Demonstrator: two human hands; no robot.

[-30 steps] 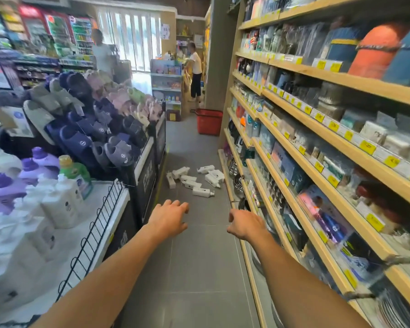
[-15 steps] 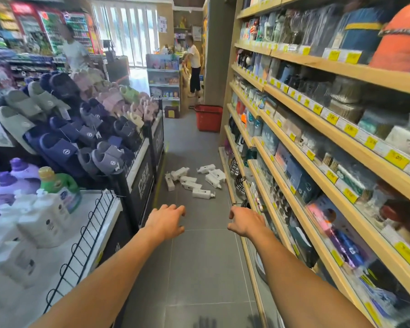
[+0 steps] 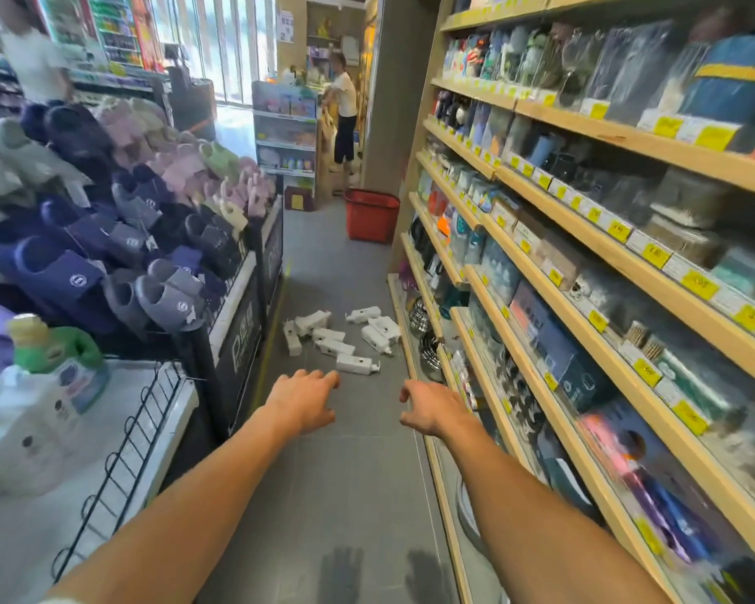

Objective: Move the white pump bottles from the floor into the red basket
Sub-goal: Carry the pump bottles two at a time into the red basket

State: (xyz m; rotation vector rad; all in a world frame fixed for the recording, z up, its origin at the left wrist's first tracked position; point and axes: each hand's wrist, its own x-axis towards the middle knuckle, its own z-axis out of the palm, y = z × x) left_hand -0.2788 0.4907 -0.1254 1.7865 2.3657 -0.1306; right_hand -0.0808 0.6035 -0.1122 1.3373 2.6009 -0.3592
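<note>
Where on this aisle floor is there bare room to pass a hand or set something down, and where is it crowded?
Bare floor fills the near aisle, between the slipper stand and the wooden shelving. Another free strip runs from the white pump bottles to the red basket. Crowded: the bottles span most of the aisle width.

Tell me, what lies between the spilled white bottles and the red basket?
Only bare grey floor lies between the white pump bottles and the red basket, per the head view.
</note>
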